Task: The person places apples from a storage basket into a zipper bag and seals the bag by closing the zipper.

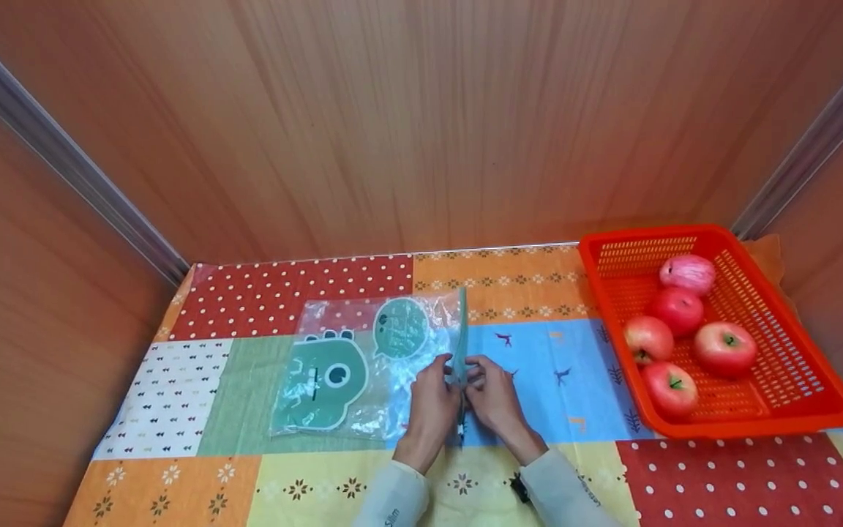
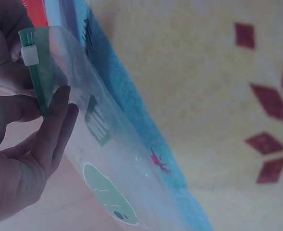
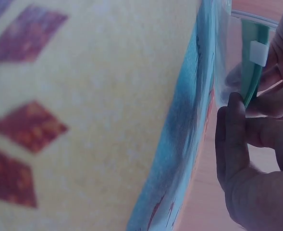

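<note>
A clear plastic slider bag (image 1: pixel 352 315) printed with green cartoon figures lies on the patchwork cloth, its green zip edge (image 1: pixel 462 322) toward the right. My left hand (image 1: pixel 432 406) pinches that edge from the bag's side, thumb and fingers meeting on the strip. From the other side my right hand (image 1: pixel 496 399) pinches the same strip close by. In the left wrist view, the white slider (image 2: pixel 30 55) sits near one end of the green strip (image 2: pixel 41 84). The right wrist view shows the slider (image 3: pixel 258 53) beside both hands' fingertips. Whether the zip is parted between the hands is unclear.
An orange-red plastic basket (image 1: pixel 824 380) stands at the right with several red apples, one of them an apple (image 1: pixel 725 349) near its middle. Wood-grain panels (image 1: pixel 392 132) rise behind the cloth and on both sides. A small black object (image 1: pixel 519 488) shows by the right sleeve.
</note>
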{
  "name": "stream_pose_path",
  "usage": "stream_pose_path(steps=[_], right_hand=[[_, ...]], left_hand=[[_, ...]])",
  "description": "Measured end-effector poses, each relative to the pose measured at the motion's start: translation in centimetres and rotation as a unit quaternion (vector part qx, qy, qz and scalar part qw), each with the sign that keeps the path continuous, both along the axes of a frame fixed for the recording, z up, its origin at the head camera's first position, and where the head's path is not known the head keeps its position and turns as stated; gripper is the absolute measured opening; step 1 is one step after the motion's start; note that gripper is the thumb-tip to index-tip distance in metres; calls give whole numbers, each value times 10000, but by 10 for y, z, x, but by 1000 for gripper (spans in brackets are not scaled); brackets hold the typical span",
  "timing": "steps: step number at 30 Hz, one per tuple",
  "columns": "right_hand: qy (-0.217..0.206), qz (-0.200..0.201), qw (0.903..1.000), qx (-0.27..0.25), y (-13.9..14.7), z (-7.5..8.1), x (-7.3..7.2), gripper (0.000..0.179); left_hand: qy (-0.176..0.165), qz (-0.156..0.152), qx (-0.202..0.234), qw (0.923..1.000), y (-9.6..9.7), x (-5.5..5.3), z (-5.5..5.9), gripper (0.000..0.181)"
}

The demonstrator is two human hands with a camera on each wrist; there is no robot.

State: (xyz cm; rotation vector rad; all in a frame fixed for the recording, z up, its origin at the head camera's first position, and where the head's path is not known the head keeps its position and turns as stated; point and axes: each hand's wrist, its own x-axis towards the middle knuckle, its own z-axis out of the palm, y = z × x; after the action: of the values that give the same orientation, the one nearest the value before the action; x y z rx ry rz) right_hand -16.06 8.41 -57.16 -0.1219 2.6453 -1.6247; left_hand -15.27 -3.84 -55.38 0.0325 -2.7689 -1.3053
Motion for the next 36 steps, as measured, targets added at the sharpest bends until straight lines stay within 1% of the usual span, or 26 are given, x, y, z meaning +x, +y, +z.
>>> stream_pose_path(steps=[5,8,15,22,26,32,36], right_hand=[[-114,-98,9998,-103,1,1,-1,35],[-148,-141,9997,-100,2,0,-3,35],[-221,-228,9993,-180,4,-3,-4,33],[-242,-266,9993,-122,5,-4,-6,32],[-294,-298,9989,-193,8,-3,-7,31],[-504,-436,9964,-524,9,-2,-10,31],[-625,-497,9944,-687,10,-2,-12,32]], left_hand=[[89,344,230,9991,-2,0,5,42],[49,476,467,9978,-3,1,9,42],[22,606,676,9959,-7,2,21,42],[234,827,757,9934,-10,3,31,37],[320,896,797,9923,-11,4,36,34],[333,1026,885,9902,-12,5,42,30],[301,1111,1121,9870,-13,8,45,28]])
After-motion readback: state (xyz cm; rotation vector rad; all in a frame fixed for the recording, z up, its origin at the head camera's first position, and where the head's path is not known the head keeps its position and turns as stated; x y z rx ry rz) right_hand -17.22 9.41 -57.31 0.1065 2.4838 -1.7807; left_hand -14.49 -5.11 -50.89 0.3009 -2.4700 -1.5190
